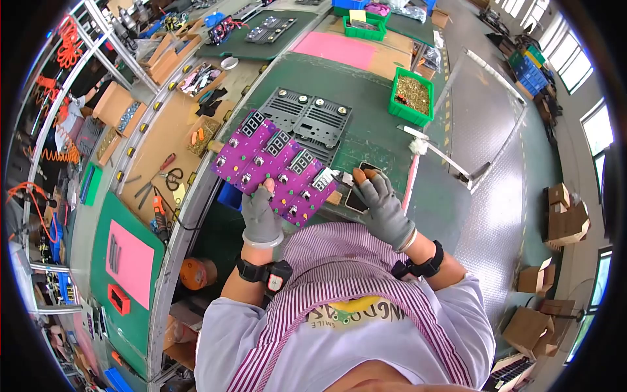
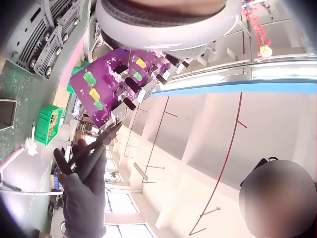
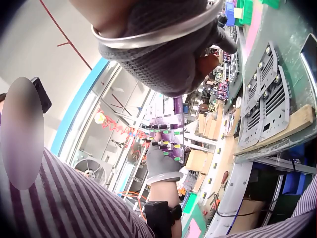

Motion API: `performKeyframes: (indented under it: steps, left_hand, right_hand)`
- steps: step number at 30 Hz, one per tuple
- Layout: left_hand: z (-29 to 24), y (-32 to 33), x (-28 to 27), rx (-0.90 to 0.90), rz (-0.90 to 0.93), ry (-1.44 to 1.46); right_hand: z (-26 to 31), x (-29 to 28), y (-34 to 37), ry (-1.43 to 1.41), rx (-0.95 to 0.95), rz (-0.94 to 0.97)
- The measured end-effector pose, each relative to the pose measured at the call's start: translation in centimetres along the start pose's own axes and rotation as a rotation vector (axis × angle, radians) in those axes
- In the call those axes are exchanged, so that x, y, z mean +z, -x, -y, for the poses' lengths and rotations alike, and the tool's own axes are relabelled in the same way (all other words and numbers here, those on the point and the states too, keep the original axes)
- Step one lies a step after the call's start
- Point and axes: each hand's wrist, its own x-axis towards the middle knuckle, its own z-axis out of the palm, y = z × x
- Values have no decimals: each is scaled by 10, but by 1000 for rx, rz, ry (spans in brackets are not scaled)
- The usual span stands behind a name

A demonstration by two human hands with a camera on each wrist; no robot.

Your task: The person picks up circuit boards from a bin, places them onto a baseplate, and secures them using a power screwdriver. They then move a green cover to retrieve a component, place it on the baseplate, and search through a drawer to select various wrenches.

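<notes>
A purple circuit board [image 1: 271,171] with several digit displays, knobs and small green and yellow parts is tilted above the bench's near edge. My gloved left hand [image 1: 261,214] grips its near edge, thumb on the face. Beside the board's right end is my gloved right hand [image 1: 386,210], bare fingertips showing. The left wrist view shows it holding dark pliers [image 2: 99,144], their tips right at the board's corner pins. In the right wrist view the pliers are hidden. Behind the board lie grey slotted metal plates [image 1: 312,117].
A green bin [image 1: 413,97] of small brass-coloured parts stands at the right of the green bench. A dark phone-like slab [image 1: 354,201] lies near the right hand. To the left, a side bench carries a screwdriver [image 1: 168,161], an orange power tool [image 1: 159,212] and a pink sheet [image 1: 134,261].
</notes>
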Motion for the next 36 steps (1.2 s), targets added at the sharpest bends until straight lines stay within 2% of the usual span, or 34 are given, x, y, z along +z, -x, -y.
performKeyframes:
  steps: [4, 6, 7, 8, 10, 12, 13, 14, 15, 16, 19, 22, 23, 25, 29, 30, 32, 34, 35, 36]
  left_hand:
    - [-4, 5, -3, -30, -101, 54]
    - [2, 8, -8, -64, -157, 149]
    - [11, 7, -14, 168, -153, -142]
    - [23, 5, -22, 399, -145, -435]
    - [35, 1, -33, 710, -97, -838]
    - [35, -6, -37, 813, -51, -946]
    - [36, -2, -32, 695, -72, -800]
    - [37, 3, -26, 469, -98, -493]
    - [33, 5, -17, 293, -151, -180]
    - [23, 9, -11, 61, -123, 194]
    - [40, 14, -27, 189, -82, -254]
    - [7, 25, 6, 4, -135, 115]
    - [8, 25, 4, 7, -119, 102]
    - [13, 24, -5, 10, -84, 74]
    - [16, 25, -8, 242, -34, -451]
    - [16, 24, -7, 311, -47, -567]
    - [12, 25, -2, 231, -81, -390]
    - [-11, 30, 23, -68, -120, 199]
    - [-2, 25, 11, 371, -8, -352]
    - [14, 15, -12, 806, 109, -907]
  right_hand:
    - [18, -7, -4, 129, 98, 176]
    - [23, -6, -3, 232, -2, 149]
    - [27, -5, 0, 284, -50, 135]
    - [36, -2, 5, 164, -73, 181]
    - [57, 7, 19, -81, -112, 275]
    - [72, -16, 3, 69, -371, 155]
    - [76, -24, -5, 144, -491, 92]
    - [68, -13, -7, 459, -252, 35]
    - [65, -19, -20, 374, -238, 21]
    - [61, -26, -33, 290, -227, 6]
    - [45, -14, -37, 329, -178, -50]
    - [33, -16, -40, 365, -143, -158]
    - [32, -14, -37, 270, -10, -96]
    - [31, -18, -36, 301, -43, -83]
    - [27, -17, -33, 267, -85, -96]
    - [28, -20, -34, 244, -30, -2]
    - [37, -30, -36, 195, 82, 186]
    - [48, -39, -30, 230, -21, 158]
    - [53, -40, -24, 248, -74, 146]
    - [56, -33, -14, 391, -227, 129]
